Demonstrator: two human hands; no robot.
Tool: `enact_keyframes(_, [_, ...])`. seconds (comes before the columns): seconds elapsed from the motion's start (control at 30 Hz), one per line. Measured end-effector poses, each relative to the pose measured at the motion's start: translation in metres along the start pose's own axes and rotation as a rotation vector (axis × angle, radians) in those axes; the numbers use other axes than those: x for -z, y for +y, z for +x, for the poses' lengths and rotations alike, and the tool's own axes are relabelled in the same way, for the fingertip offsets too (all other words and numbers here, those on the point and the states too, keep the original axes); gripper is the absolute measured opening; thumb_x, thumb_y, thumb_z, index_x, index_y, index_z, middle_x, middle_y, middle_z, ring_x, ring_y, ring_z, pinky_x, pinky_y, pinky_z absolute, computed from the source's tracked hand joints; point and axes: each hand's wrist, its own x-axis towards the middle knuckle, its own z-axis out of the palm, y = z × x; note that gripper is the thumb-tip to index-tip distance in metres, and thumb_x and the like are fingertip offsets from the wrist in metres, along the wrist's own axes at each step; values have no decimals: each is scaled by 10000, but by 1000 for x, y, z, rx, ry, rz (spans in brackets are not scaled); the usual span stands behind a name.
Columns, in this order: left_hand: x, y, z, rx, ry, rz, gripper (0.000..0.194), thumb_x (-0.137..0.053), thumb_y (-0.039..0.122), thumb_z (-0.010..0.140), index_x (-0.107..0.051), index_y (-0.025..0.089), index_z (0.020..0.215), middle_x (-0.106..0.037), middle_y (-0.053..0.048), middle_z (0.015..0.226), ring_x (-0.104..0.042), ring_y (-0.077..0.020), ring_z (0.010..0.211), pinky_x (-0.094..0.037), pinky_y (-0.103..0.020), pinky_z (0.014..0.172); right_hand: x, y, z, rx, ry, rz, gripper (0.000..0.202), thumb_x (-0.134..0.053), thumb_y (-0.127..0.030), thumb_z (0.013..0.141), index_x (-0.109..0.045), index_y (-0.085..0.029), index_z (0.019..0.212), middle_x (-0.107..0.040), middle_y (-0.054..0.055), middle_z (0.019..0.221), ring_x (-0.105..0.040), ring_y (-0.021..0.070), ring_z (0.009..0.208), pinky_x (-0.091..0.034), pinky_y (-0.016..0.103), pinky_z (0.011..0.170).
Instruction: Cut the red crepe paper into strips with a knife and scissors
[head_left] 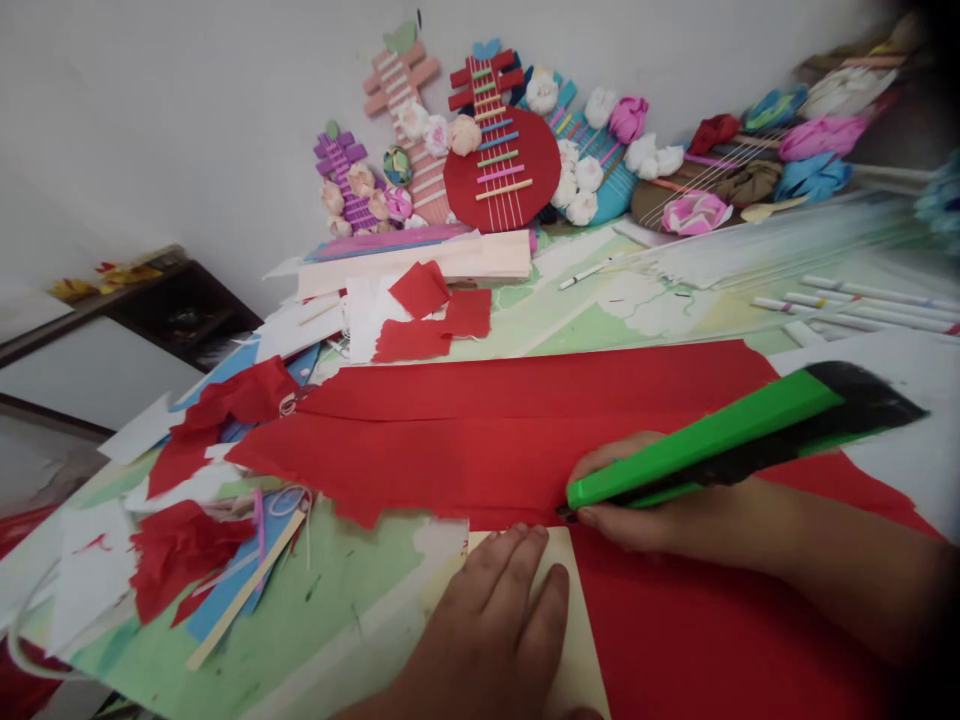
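Note:
A large piece of red crepe-like paper spreads across the table under both hands, with one torn, ragged edge at the left. My left hand lies on a cream card, fingers stretched out near the card's far edge. My right hand is closed round a long green-and-black tool whose exact kind I cannot make out. The tool slants, its narrow end low over the red paper just beyond the card's far right corner. My right fingers hide part of its underside.
Red scraps, a thin wooden stick and blue card strips lie at the left. Several markers rest at the right. Decorated instrument-shaped crafts lean against the wall. A dark shelf stands at the far left.

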Motion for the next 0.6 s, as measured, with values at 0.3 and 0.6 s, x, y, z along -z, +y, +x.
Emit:
enact_keyframes(0.3, [-1, 0, -2, 12, -2, 8, 480, -265, 494, 911, -552, 116, 984, -661, -120, 955, -613, -233, 912, -452, -323, 808, -4, -1, 3, -20, -12, -117, 122, -501, -283, 796, -573, -205, 736, -615, -30, 716, -564, 108, 642, -447, 202, 608])
enact_keyframes(0.6, [1, 0, -1, 17, -1, -6, 489, -248, 495, 908, -549, 116, 979, -649, -136, 957, -596, -243, 922, -446, -325, 812, -1, -2, 0, -24, -11, 36, 138, -468, -282, 829, -564, -204, 766, -591, -33, 738, -560, 104, 672, -461, 196, 618])
